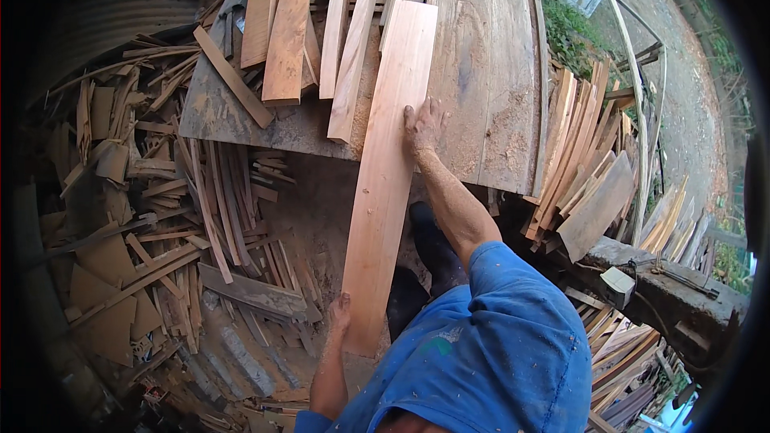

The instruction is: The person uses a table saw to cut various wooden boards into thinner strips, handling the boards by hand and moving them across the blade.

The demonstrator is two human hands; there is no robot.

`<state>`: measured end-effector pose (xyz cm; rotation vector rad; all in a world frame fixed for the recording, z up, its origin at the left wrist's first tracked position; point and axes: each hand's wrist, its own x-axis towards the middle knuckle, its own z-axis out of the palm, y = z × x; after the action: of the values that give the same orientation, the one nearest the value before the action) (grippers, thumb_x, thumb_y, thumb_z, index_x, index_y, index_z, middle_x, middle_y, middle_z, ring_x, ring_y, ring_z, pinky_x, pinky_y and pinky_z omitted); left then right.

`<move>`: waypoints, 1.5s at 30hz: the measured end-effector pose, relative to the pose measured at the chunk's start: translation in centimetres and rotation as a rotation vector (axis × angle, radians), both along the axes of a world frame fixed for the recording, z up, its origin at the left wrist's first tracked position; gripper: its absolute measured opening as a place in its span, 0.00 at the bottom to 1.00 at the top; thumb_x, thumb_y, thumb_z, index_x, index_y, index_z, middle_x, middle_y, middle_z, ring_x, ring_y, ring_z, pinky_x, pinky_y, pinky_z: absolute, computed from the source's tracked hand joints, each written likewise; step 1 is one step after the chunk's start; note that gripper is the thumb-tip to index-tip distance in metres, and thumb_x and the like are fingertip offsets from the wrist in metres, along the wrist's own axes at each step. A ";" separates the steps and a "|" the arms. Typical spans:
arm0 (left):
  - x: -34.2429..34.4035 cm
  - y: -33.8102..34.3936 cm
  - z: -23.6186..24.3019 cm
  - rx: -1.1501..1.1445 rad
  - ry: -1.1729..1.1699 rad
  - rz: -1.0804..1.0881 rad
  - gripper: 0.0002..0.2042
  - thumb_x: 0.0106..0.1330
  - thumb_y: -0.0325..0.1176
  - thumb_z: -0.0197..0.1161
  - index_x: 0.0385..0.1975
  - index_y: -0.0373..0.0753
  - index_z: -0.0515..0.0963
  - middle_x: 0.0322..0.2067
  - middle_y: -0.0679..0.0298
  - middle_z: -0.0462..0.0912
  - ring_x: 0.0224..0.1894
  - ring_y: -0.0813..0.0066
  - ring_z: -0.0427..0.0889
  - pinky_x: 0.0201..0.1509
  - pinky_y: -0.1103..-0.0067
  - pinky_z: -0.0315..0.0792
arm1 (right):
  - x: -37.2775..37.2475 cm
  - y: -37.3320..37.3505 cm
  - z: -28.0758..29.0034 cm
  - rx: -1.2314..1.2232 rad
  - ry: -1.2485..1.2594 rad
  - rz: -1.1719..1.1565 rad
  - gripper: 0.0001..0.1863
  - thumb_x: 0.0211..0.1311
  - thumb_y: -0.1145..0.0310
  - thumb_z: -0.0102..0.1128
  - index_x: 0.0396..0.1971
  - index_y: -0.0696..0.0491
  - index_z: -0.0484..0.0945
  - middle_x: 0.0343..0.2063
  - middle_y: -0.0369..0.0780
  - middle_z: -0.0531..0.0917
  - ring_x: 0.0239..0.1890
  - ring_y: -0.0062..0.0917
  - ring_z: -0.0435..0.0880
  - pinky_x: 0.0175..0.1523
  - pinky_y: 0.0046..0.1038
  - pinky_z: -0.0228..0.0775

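A long, pale wooden board slants from the worktable towards me, its near part jutting past the table's front edge. My left hand is closed on the board's left edge by its near end; most of those fingers are hidden under the wood. Farther up, my right hand lies open at the right edge of the board, fingers spread, part on the board and part on the sawdust-strewn tabletop. Beside the board on the left are two narrow pale strips and a wider brown plank.
Scrap wood is heaped at the left, with more thin offcuts below the table. Upright slats lean at the table's right side, near a dark, heavy beam. A short slat overhangs the table's left front edge.
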<state>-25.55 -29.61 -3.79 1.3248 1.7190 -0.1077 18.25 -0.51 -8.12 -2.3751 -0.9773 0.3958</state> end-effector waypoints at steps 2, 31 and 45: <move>-0.3 0.0 -0.3 -0.015 0.020 -0.014 0.39 0.71 0.68 0.42 0.47 0.31 0.80 0.43 0.37 0.82 0.50 0.36 0.80 0.52 0.56 0.72 | 0.0 0.2 -0.2 0.005 0.010 -0.006 0.39 0.71 0.47 0.48 0.69 0.63 0.61 0.69 0.51 0.64 0.75 0.43 0.53 0.79 0.48 0.33; 2.2 4.3 -3.4 0.041 -0.114 0.021 0.39 0.73 0.67 0.42 0.36 0.27 0.78 0.29 0.46 0.80 0.37 0.53 0.79 0.45 0.62 0.71 | 3.6 6.2 -0.7 0.074 -0.030 -0.035 0.38 0.70 0.47 0.49 0.67 0.64 0.62 0.68 0.50 0.65 0.75 0.40 0.54 0.79 0.47 0.34; 6.9 9.1 -3.2 -0.020 -0.244 0.202 0.36 0.76 0.61 0.45 0.49 0.25 0.77 0.41 0.52 0.84 0.45 0.62 0.81 0.52 0.69 0.73 | 7.7 9.3 -1.3 0.151 -0.012 -0.088 0.39 0.67 0.46 0.53 0.65 0.64 0.66 0.67 0.48 0.67 0.75 0.39 0.53 0.79 0.45 0.33</move>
<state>-18.60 -20.50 -7.00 1.0931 1.6267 0.1467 26.00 8.75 -9.46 -2.2764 -0.8731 0.2647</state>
